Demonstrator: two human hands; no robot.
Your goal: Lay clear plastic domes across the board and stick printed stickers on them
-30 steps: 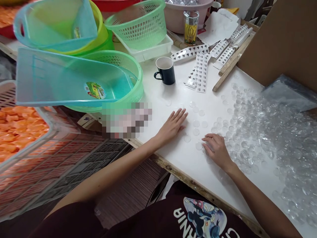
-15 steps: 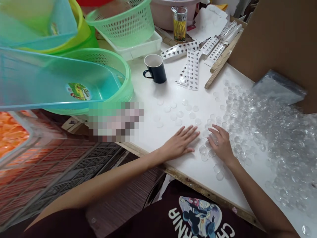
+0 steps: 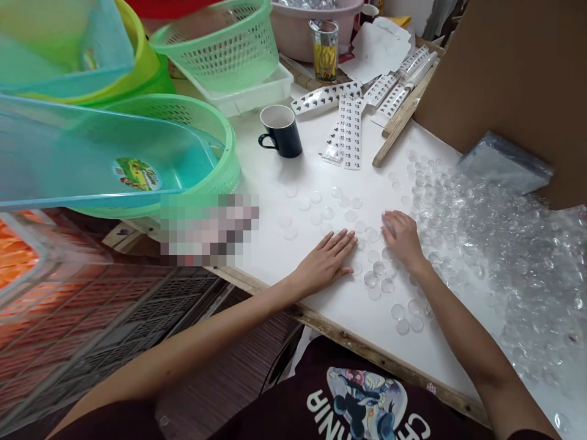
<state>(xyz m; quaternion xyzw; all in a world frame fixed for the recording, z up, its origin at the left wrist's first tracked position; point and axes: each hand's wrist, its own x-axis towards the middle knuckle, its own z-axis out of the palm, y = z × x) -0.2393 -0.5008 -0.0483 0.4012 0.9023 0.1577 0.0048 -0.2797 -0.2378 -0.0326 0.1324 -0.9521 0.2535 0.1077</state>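
Observation:
Both my hands rest on a white table [image 3: 293, 256] among clear round glass discs [image 3: 376, 278]. My left hand [image 3: 326, 261] lies flat, fingers stretched out and pointing right, touching discs at its fingertips. My right hand [image 3: 400, 237] is palm down with fingers slightly curled over a few discs, at the edge of a large heap of discs [image 3: 504, 244] spread to the right. Several single discs [image 3: 316, 208] lie scattered above my left hand.
A dark mug [image 3: 280, 130] stands behind the discs. Sticker strips [image 3: 348, 125] and wooden sticks [image 3: 394, 131] lie beyond it. Green and blue plastic baskets [image 3: 137, 153] crowd the left. A cardboard wall [image 3: 513, 79] and plastic bag [image 3: 504, 164] stand at right. A crate [image 3: 92, 305] sits below left.
My right hand slid away from me and to the right, toward the heap, leaving several discs spread behind it. My left hand stays flat and shifted slightly toward the right hand.

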